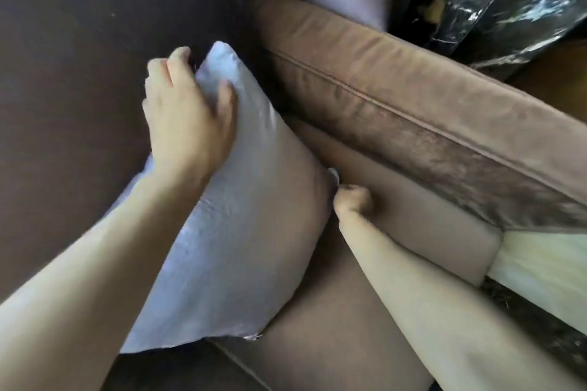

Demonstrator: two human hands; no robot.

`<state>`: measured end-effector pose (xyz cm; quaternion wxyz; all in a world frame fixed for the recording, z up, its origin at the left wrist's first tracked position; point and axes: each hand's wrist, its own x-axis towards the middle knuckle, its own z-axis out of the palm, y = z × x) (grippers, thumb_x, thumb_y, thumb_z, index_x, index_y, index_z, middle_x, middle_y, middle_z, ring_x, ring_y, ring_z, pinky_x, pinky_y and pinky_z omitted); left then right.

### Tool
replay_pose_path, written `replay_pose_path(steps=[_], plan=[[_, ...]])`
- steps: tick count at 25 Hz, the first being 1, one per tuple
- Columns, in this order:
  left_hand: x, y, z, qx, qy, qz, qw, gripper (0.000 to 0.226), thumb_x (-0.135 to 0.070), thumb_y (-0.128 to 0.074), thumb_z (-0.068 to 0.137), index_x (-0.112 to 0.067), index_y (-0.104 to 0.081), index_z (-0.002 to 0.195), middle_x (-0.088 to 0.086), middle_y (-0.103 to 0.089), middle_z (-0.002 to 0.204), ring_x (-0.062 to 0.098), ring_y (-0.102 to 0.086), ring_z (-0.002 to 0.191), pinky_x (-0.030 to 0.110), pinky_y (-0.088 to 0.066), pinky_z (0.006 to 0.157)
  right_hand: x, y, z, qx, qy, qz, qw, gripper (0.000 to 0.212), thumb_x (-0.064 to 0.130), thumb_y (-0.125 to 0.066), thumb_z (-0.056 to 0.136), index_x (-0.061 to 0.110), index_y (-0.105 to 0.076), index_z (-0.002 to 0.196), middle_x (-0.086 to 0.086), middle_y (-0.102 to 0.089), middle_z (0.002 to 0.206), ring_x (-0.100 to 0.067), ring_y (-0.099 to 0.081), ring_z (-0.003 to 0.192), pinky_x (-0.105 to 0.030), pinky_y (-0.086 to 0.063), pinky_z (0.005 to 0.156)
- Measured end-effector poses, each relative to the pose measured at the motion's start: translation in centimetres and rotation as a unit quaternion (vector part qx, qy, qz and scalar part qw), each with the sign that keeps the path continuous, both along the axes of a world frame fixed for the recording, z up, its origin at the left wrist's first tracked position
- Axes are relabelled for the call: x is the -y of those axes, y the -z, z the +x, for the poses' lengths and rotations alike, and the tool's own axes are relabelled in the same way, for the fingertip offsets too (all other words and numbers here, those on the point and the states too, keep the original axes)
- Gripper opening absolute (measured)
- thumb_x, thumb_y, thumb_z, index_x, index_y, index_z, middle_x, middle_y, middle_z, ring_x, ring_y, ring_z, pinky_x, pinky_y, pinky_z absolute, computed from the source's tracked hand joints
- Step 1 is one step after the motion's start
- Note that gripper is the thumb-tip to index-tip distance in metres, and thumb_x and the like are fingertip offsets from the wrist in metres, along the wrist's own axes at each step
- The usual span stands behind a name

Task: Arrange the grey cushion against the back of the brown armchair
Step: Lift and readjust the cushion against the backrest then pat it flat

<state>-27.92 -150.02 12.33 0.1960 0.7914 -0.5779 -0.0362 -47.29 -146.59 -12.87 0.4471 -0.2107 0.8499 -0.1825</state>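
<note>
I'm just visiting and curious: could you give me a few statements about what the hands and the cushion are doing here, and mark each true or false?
1. The left hand lies on the upper part of the grey cushion. True.
2. The cushion lies on the floor. False: it stands on the brown armchair.
3. The right hand is at the cushion's right edge. True.
4. The right hand holds a cup. False: no cup is visible.

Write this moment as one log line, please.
step: placing cushion | left hand: gripping top of grey cushion | right hand: at cushion's lower corner, grip unclear | cushion: standing on seat, near armrest
</note>
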Motion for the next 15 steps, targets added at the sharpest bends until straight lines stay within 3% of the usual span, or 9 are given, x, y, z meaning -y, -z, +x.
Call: replay_pose_path(steps=[2, 3, 4, 6, 8, 10, 12, 14, 15], plan=[[2.2, 0.2, 0.7, -0.071, -0.034, 0.035, 0.996, 0.068, -0.053, -0.053, 0.096, -0.011, -0.043, 0.149, 0.012, -0.057, 0.142, 0.030, -0.054, 0.130, 0.037, -0.041, 0.105, 0.7, 1.1, -0.1, 0.075, 0.070, -0.006, 0.995, 0.025, 0.023, -0.062, 0.094, 0.006, -0.077, 0.103, -0.013, -0.077, 0.101, -0.027, -0.072, 0.095, -0.031, -0.052, 0.080], [2.9, 0.4, 1.0, -0.091, -0.040, 0.051, 0.994, 0.064, -0.056, -0.054, 0.095, -0.016, -0.048, 0.145, 0.006, -0.063, 0.135, 0.027, -0.057, 0.126, 0.031, -0.042, 0.099, 0.9, 1.5, -0.5, 0.139, 0.109, -0.013, 0.984, 0.018, 0.023, -0.065, 0.093, 0.010, -0.077, 0.095, -0.008, -0.075, 0.093, -0.024, -0.070, 0.090, -0.032, -0.053, 0.080], [3.2, 0.4, 1.1, -0.097, -0.037, 0.054, 0.993, 0.054, -0.054, -0.055, 0.094, -0.019, -0.055, 0.136, -0.001, -0.069, 0.120, 0.024, -0.061, 0.116, 0.024, -0.042, 0.088, 1.1, 1.5, -0.7, 0.201, 0.137, -0.016, 0.970, 0.013, 0.021, -0.066, 0.092, 0.015, -0.076, 0.085, -0.003, -0.073, 0.088, -0.021, -0.068, 0.086, -0.033, -0.054, 0.081], [3.0, 0.5, 1.3, -0.081, -0.024, 0.032, 0.996, 0.032, -0.046, -0.057, 0.095, -0.020, -0.062, 0.112, -0.015, -0.061, 0.085, 0.018, -0.059, 0.090, 0.020, -0.035, 0.067, 0.8, 1.4, -1.6, 0.300, 0.153, -0.016, 0.942, 0.022, 0.013, -0.062, 0.092, 0.020, -0.075, 0.075, 0.008, -0.074, 0.081, -0.010, -0.067, 0.078, -0.025, -0.053, 0.072], [2.7, 0.5, 1.6, -0.074, -0.020, 0.010, 0.997, 0.023, -0.039, -0.056, 0.097, -0.016, -0.059, 0.100, -0.017, -0.051, 0.073, 0.011, -0.051, 0.071, 0.024, -0.028, 0.057, 0.3, 1.3, -2.4, 0.375, 0.155, -0.023, 0.914, 0.022, 0.010, -0.060, 0.095, 0.017, -0.079, 0.088, 0.007, -0.077, 0.090, -0.005, -0.070, 0.077, -0.019, -0.053, 0.068], [2.6, 0.6, 2.0, -0.083, -0.039, 0.000, 0.996, 0.020, -0.035, -0.056, 0.097, -0.014, -0.057, 0.097, -0.017, -0.050, 0.072, 0.002, -0.049, 0.065, 0.022, -0.033, 0.056, -0.5, 1.7, -3.1, 0.433, 0.187, -0.049, 0.880, 0.021, 0.011, -0.059, 0.099, 0.012, -0.077, 0.111, 0.001, -0.079, 0.103, -0.007, -0.074, 0.089, -0.021, -0.058, 0.080], [2.6, 0.4, 2.4, -0.095, -0.058, -0.011, 0.994, 0.017, -0.031, -0.056, 0.097, -0.014, -0.059, 0.097, -0.017, -0.050, 0.074, 0.006, -0.046, 0.063, 0.015, -0.035, 0.058, -1.8, 1.7, -3.6, 0.434, 0.225, -0.042, 0.871, 0.017, 0.013, -0.062, 0.099, 0.013, -0.075, 0.110, 0.004, -0.080, 0.085, -0.006, -0.074, 0.069, -0.021, -0.059, 0.062], [2.3, 0.1, 2.7, -0.094, -0.053, -0.027, 0.994, 0.012, -0.026, -0.055, 0.097, -0.015, -0.058, 0.093, -0.016, -0.050, 0.075, 0.002, -0.047, 0.069, 0.009, -0.033, 0.061, -2.1, 1.5, -3.5, 0.365, 0.222, 0.001, 0.904, 0.010, 0.025, -0.071, 0.095, 0.017, -0.071, 0.088, 0.008, -0.069, 0.057, -0.005, -0.059, 0.042, -0.018, -0.046, 0.039], [2.2, -0.1, 2.6, -0.092, -0.049, -0.036, 0.994, 0.010, -0.024, -0.055, 0.097, -0.017, -0.056, 0.091, -0.018, -0.049, 0.074, -0.005, -0.049, 0.070, 0.003, -0.032, 0.061, -1.7, 1.6, -3.1, 0.313, 0.203, 0.028, 0.927, 0.021, 0.033, -0.075, 0.090, 0.018, -0.067, 0.078, 0.007, -0.062, 0.054, -0.007, -0.052, 0.039, -0.017, -0.041, 0.037]])
